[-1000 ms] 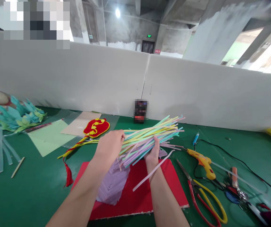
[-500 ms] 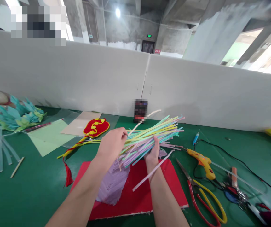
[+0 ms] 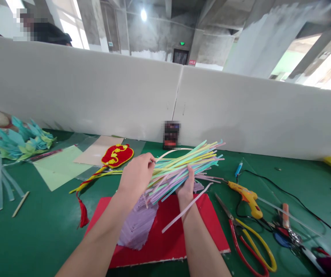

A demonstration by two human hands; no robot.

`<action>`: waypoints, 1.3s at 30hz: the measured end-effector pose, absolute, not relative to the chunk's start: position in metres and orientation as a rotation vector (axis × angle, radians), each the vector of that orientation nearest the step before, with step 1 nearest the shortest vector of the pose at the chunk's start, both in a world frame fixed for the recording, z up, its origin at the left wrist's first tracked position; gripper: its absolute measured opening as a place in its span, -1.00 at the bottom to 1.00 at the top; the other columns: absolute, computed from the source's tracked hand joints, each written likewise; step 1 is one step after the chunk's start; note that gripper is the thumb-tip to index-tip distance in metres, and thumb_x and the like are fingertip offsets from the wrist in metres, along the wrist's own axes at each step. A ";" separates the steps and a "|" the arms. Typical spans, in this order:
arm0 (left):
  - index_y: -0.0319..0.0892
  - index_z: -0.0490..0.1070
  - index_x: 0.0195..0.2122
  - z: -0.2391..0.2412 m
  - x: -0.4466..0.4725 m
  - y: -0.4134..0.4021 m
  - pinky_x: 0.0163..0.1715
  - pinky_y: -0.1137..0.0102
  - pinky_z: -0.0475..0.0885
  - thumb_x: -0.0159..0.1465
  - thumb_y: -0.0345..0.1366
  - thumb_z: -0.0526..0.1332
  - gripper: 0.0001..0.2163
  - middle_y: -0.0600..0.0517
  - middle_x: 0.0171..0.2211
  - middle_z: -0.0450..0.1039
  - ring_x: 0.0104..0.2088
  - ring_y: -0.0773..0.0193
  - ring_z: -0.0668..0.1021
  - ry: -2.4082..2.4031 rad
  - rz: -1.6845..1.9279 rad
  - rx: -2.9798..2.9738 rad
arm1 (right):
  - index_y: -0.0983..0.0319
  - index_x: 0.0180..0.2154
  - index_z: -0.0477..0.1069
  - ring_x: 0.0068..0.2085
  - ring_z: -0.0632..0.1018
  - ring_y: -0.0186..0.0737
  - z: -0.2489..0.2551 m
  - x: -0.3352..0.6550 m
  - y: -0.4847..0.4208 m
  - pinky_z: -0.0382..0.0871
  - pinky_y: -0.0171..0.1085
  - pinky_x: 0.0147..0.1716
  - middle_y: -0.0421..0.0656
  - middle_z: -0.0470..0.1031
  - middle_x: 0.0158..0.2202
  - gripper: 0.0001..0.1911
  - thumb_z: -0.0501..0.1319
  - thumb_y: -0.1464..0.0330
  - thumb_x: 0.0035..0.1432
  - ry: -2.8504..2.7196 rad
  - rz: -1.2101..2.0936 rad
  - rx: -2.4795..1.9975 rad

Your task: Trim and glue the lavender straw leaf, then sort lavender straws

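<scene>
My right hand [image 3: 186,185] is closed around a loose bundle of pastel paper strips [image 3: 187,163], in yellow, green, blue and pink. Pinched in my left hand [image 3: 136,173] is a thin cream paper strip [image 3: 167,152], which arches over the bundle's back edge. Across my right wrist lies a loose pale pink strip [image 3: 184,211]. Under my hands is a red board [image 3: 171,240] bearing a lilac panel of overlapping strips [image 3: 139,227], its upper part hidden by the bundle and my left hand.
To the right lie scissors [image 3: 234,223] with red and yellow handles and a yellow glue gun [image 3: 248,198] with its cord. A red tasselled ornament [image 3: 117,156], green paper [image 3: 57,169] and turquoise folded paper [image 3: 24,140] lie left. A white partition [image 3: 96,92] stands behind.
The cream strip's far end has dropped from its raised slant to just above the bundle. Both hands have hardly moved. Beyond the partition, a person in dark clothing has shifted.
</scene>
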State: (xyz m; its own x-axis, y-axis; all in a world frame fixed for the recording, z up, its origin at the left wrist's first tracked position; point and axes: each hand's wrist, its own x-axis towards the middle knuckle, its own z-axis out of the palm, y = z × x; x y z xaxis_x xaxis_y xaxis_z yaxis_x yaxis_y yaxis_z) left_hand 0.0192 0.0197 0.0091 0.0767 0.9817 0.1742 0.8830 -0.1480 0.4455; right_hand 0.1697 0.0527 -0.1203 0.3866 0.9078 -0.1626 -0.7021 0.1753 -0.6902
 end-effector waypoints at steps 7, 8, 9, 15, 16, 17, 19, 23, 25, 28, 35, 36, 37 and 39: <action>-0.14 0.39 -0.28 0.006 0.019 0.022 -0.40 0.41 0.27 0.25 -0.38 0.06 -0.87 0.02 -0.30 0.51 -0.32 0.25 0.51 1.918 0.763 2.151 | 0.19 -0.07 0.37 -0.11 0.50 -0.19 -0.117 0.168 0.052 0.42 -0.13 -0.11 -0.19 0.50 -0.12 -0.64 0.14 0.18 0.12 -0.236 1.264 -0.658; -0.15 0.39 -0.28 0.005 0.019 0.023 -0.39 0.41 0.28 0.25 -0.39 0.06 -0.87 0.01 -0.31 0.51 -0.33 0.25 0.50 1.918 0.787 2.152 | 0.18 -0.08 0.38 -0.13 0.51 -0.20 -0.117 0.168 0.052 0.42 -0.15 -0.09 -0.22 0.53 -0.16 -0.63 0.15 0.18 0.08 -0.206 1.287 -0.631; -0.15 0.39 -0.28 0.005 0.019 0.023 -0.38 0.41 0.28 0.25 -0.39 0.06 -0.87 0.01 -0.31 0.50 -0.33 0.26 0.50 1.916 0.813 2.154 | 0.17 -0.08 0.39 -0.14 0.52 -0.20 -0.117 0.168 0.053 0.42 -0.16 -0.08 -0.23 0.55 -0.19 -0.62 0.17 0.19 0.04 -0.181 1.304 -0.612; -0.15 0.39 -0.26 0.007 0.021 0.022 -0.37 0.41 0.29 0.25 -0.39 0.06 -0.87 0.01 -0.30 0.50 -0.32 0.26 0.51 1.883 0.824 2.163 | 0.17 -0.10 0.41 -0.16 0.54 -0.22 -0.117 0.168 0.053 0.39 -0.17 -0.04 -0.26 0.57 -0.25 -0.62 0.19 0.21 0.01 -0.176 1.298 -0.605; -0.15 0.39 -0.26 0.007 0.021 0.022 -0.38 0.41 0.29 0.25 -0.39 0.06 -0.86 0.02 -0.29 0.50 -0.32 0.26 0.51 1.876 0.808 2.166 | 0.16 -0.10 0.41 -0.16 0.54 -0.23 -0.117 0.168 0.053 0.39 -0.17 -0.04 -0.26 0.57 -0.25 -0.62 0.19 0.21 0.01 -0.184 1.295 -0.604; -0.14 0.39 -0.27 0.007 0.021 0.022 -0.38 0.41 0.29 0.25 -0.39 0.06 -0.86 0.02 -0.29 0.50 -0.32 0.26 0.50 1.870 0.794 2.173 | 0.15 -0.10 0.41 -0.15 0.54 -0.22 -0.117 0.168 0.053 0.39 -0.17 -0.03 -0.26 0.57 -0.24 -0.62 0.19 0.21 0.01 -0.191 1.294 -0.600; -0.14 0.39 -0.28 0.005 0.022 0.022 -0.39 0.41 0.28 0.25 -0.39 0.06 -0.87 0.03 -0.29 0.50 -0.33 0.26 0.50 1.858 0.776 2.188 | 0.16 -0.10 0.40 -0.14 0.54 -0.21 -0.117 0.168 0.052 0.39 -0.15 -0.03 -0.26 0.57 -0.24 -0.62 0.19 0.21 0.01 -0.197 1.308 -0.585; -0.14 0.39 -0.29 0.000 0.025 0.021 -0.41 0.42 0.27 0.25 -0.39 0.06 -0.88 0.02 -0.30 0.49 -0.36 0.26 0.50 1.832 0.727 2.225 | 0.19 -0.08 0.39 -0.14 0.54 -0.19 -0.115 0.167 0.052 0.38 -0.14 -0.02 -0.23 0.57 -0.24 -0.60 0.20 0.24 0.00 -0.177 1.315 -0.558; -0.15 0.38 -0.31 -0.001 0.027 0.020 -0.39 0.42 0.28 0.26 -0.39 0.05 -0.87 0.02 -0.32 0.49 -0.35 0.26 0.50 1.834 0.677 2.243 | 0.20 -0.07 0.39 -0.14 0.54 -0.19 -0.115 0.167 0.052 0.37 -0.14 -0.01 -0.23 0.57 -0.24 -0.59 0.20 0.24 0.00 -0.179 1.310 -0.555; -0.15 0.37 -0.33 -0.002 0.029 0.020 -0.34 0.41 0.29 0.27 -0.40 0.04 -0.86 0.01 -0.31 0.48 -0.30 0.24 0.51 1.847 0.594 2.262 | 0.20 -0.07 0.39 -0.14 0.54 -0.19 -0.115 0.167 0.052 0.38 -0.14 -0.02 -0.23 0.57 -0.22 -0.59 0.19 0.23 0.01 -0.201 1.320 -0.552; -0.14 0.39 -0.34 -0.004 0.024 0.019 -0.43 0.38 0.28 0.26 -0.40 0.01 -0.82 -0.01 -0.33 0.49 -0.34 0.18 0.53 1.910 0.367 2.309 | 0.15 -0.05 0.38 -0.15 0.55 -0.24 -0.117 0.168 0.052 0.39 -0.19 -0.03 -0.26 0.57 -0.21 -0.58 0.20 0.22 0.02 -0.161 1.295 -0.576; -0.14 0.40 -0.34 -0.005 0.023 0.019 -0.43 0.37 0.29 0.26 -0.40 0.01 -0.81 -0.02 -0.33 0.50 -0.33 0.17 0.53 1.906 0.342 2.313 | 0.16 -0.04 0.38 -0.14 0.54 -0.24 -0.118 0.168 0.052 0.38 -0.19 -0.03 -0.26 0.57 -0.21 -0.57 0.20 0.22 0.02 -0.164 1.293 -0.578; -0.14 0.42 -0.34 -0.006 0.022 0.019 -0.42 0.37 0.30 0.26 -0.40 0.01 -0.81 -0.03 -0.32 0.50 -0.32 0.16 0.54 1.902 0.327 2.315 | 0.16 -0.03 0.38 -0.14 0.54 -0.24 -0.118 0.168 0.052 0.38 -0.19 -0.02 -0.26 0.57 -0.20 -0.56 0.20 0.22 0.01 -0.167 1.291 -0.582; -0.14 0.45 -0.28 -0.006 0.021 0.020 -0.38 0.36 0.32 0.26 -0.40 0.01 -0.79 -0.04 -0.27 0.50 -0.28 0.15 0.54 1.904 0.326 2.325 | 0.16 -0.02 0.37 -0.13 0.54 -0.24 -0.119 0.168 0.053 0.37 -0.19 -0.01 -0.25 0.57 -0.19 -0.55 0.21 0.22 0.01 -0.168 1.283 -0.591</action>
State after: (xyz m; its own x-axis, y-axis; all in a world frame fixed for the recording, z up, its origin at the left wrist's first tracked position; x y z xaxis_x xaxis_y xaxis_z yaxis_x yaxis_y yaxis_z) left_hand 0.0213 0.0202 -0.0063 0.1860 0.9784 0.0906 0.9528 -0.2021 0.2267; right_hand 0.1677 0.0528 -0.1186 0.2949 0.9337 -0.2028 -0.8502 0.1596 -0.5017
